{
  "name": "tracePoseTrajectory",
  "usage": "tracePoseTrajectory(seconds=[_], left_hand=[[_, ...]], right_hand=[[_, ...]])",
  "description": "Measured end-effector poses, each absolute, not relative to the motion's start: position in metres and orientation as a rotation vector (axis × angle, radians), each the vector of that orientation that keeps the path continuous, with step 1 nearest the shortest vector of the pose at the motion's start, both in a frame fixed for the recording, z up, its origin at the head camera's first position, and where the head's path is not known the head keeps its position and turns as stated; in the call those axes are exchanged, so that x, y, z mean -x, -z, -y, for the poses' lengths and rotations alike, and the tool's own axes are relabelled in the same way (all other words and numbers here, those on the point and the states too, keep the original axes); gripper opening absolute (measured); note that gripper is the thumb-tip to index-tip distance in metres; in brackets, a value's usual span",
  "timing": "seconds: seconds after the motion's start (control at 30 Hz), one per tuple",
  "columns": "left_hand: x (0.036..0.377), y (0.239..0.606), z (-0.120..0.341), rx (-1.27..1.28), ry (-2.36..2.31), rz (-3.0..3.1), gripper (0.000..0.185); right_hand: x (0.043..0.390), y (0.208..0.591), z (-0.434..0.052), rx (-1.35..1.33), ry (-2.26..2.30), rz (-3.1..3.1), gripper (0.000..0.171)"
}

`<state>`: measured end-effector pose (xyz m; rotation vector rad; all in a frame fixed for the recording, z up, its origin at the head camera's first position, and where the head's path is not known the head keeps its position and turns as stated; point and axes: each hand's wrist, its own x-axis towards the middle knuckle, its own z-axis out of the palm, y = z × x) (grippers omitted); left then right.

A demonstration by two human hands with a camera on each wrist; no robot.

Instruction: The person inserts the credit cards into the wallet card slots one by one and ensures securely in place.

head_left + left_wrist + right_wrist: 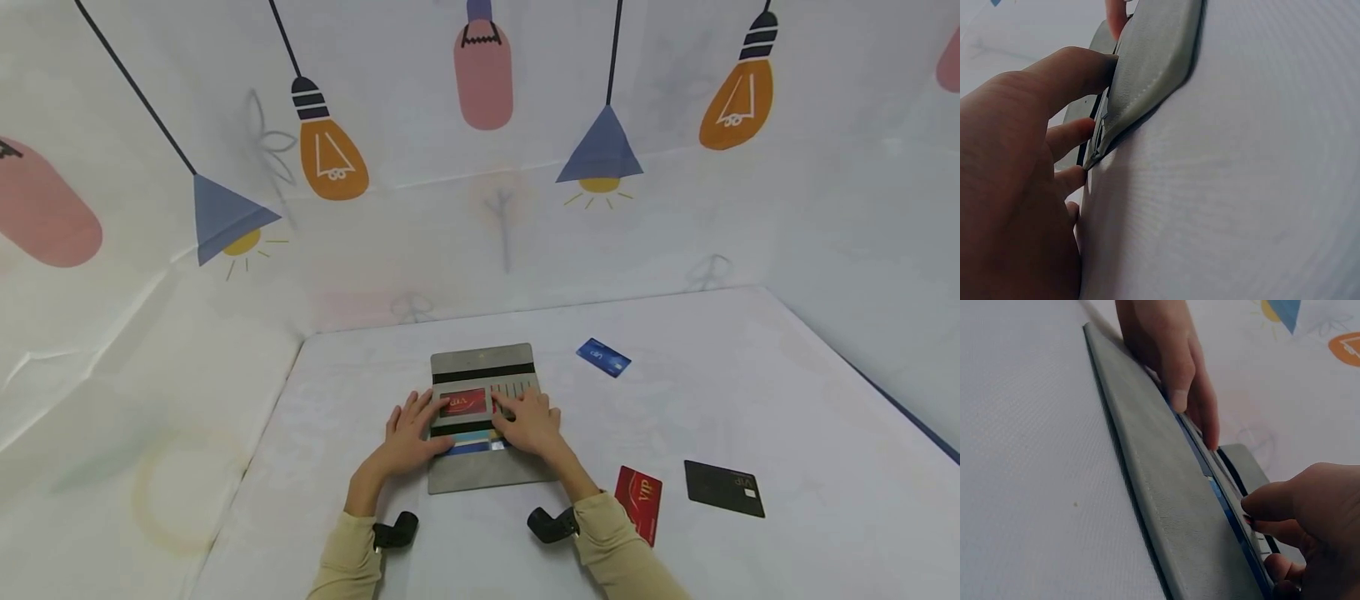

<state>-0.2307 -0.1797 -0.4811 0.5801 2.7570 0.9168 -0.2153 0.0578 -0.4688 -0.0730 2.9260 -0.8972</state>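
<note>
Grey wallet lies unfolded on the white table, between the person's two hands, its outer flaps spread away from and toward the body. At left, a beige sleeve ends in a black wrist device. The left hand rests at the wallet's left edge with its fingers spread and relaxed, grasping nothing; the index finger reaches the upper panel and the thumb presses near the lower pocket. A red card marked VIP shows in the window of that panel, and below it blue cards sit in the lower pocket, under a dark band. The right hand is over the wallet's right side, fingers bent, index and thumb tips at a sliver of red beside the window; whether they pinch it or merely touch it, I cannot tell from these angles. Farther right, well apart from the wallet, a blue card lies toward the back, a loose red VIP card lies next to the right sleeve, and a black card lies rightmost.
</note>
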Motion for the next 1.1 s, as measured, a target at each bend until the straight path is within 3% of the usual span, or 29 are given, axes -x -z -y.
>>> tracePoseTrajectory(seconds=[0.43, 0.73, 1.1], left_hand=[[0.231, 0.483, 0.183, -0.588, -0.919, -2.745, 0.070], [0.231, 0.481, 0.181, -0.586, -0.943, -2.741, 0.070], [0.232, 0.483, 0.180, -0.584, -0.934, -2.757, 0.070]], right_hand=[[0.220, 0.467, -0.068, 0.160, 1.008, -2.843, 0.045], [0.224, 0.453, -0.092, 0.238, 1.466, -2.521, 0.046], [0.232, 0.444, -0.134, 0.196, 1.419, -2.649, 0.048]])
